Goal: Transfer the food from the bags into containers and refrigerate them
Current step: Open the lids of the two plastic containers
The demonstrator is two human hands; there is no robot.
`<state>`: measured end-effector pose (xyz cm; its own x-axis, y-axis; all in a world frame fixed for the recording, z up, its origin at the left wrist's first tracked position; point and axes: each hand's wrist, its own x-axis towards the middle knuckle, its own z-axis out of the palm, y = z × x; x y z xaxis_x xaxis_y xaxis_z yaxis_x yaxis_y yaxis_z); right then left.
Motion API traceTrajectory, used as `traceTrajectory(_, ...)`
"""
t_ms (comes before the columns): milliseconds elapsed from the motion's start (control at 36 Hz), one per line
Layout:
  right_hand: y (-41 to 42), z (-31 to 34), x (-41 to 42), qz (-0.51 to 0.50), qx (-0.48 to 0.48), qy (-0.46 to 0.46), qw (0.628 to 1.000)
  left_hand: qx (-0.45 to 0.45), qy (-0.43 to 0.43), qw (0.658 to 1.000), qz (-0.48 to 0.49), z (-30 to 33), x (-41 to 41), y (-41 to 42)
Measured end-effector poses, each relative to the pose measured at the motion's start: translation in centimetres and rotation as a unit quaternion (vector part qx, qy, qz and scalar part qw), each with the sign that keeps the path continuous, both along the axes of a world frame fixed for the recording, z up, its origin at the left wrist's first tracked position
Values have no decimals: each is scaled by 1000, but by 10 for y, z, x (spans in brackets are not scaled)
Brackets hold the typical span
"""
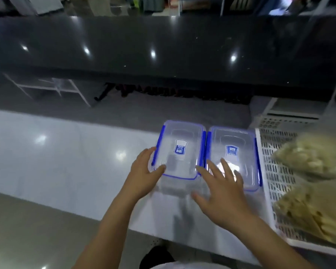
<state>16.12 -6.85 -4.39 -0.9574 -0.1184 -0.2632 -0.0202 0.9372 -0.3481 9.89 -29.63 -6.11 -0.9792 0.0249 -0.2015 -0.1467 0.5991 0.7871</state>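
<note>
Two clear plastic containers with blue clip lids lie side by side on the white counter: the left container (pixel 179 150) and the right container (pixel 234 152). My left hand (pixel 144 171) grips the near left corner of the left container, thumb on its lid. My right hand (pixel 219 189) hovers with fingers spread over the near end of both containers, touching or just above them; I cannot tell which. Two clear bags of pale yellowish food, an upper bag (pixel 308 156) and a lower bag (pixel 314 212), lie in a white perforated basket (pixel 268 171) at the right.
The white counter (pixel 66 156) stretches left of the containers, its near edge running diagonally. Beyond it is a grey floor strip and a long glossy black counter (pixel 163 47). A white wire rack (pixel 52 88) stands at the far left.
</note>
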Motion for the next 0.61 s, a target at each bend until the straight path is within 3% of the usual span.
traceTrajectory(250,-53,-16,-16,-108,72,-45,990,228,-169,959,13,-26,-69,-20)
traceTrajectory(500,-74,-1,-13,-97,57,-44,993,246,-215,944,-41,-26,-76,-59)
traceTrajectory(611,-84,6,0,-75,-58,-72,993,244,-232,941,-28,-21,-57,-97)
